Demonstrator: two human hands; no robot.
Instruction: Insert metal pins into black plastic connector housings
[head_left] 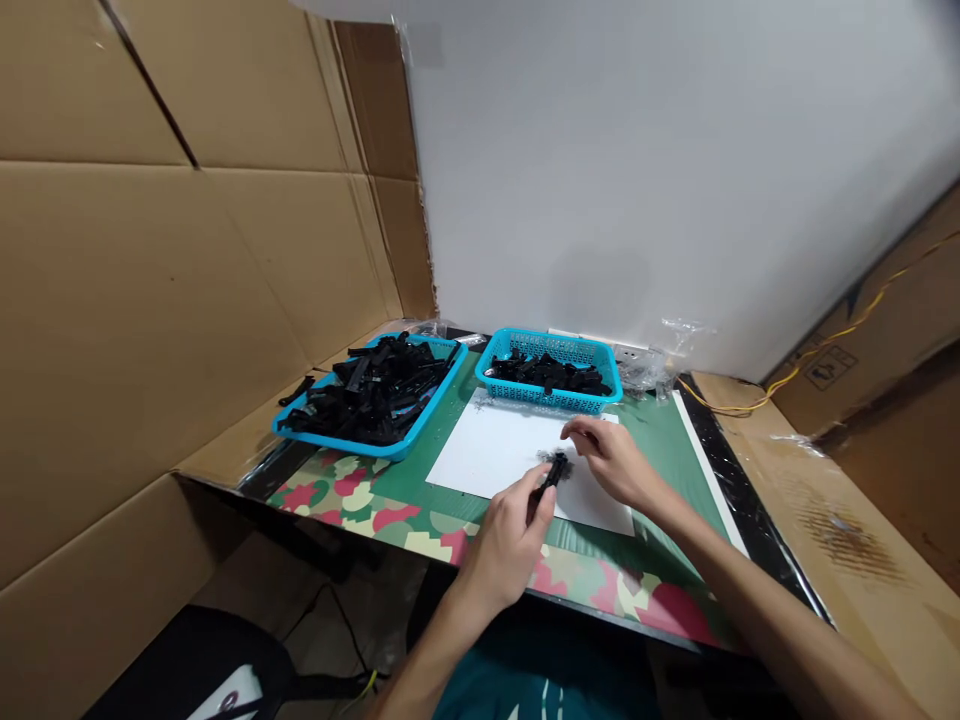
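A small black part (556,470) is held in my left hand (514,530), between thumb and fingers, over the near part of a white sheet (480,450). My right hand (609,455) is just to the right of the part and a little above it, with its fingers curled together; whether anything small is in them is hidden. Dark specks lie on the sheet around the part's far end. Behind the sheet stands a blue basket (546,398) with black pieces in it. To the left, a blue tray (405,447) is heaped with longer black pieces.
The table has a green mat (675,430) with a camouflage-patterned front edge (390,515). Clear plastic wrap (652,372) lies by the wall at the back right. Cardboard (135,300) stands on the left. A yellow cable (795,375) runs along the right.
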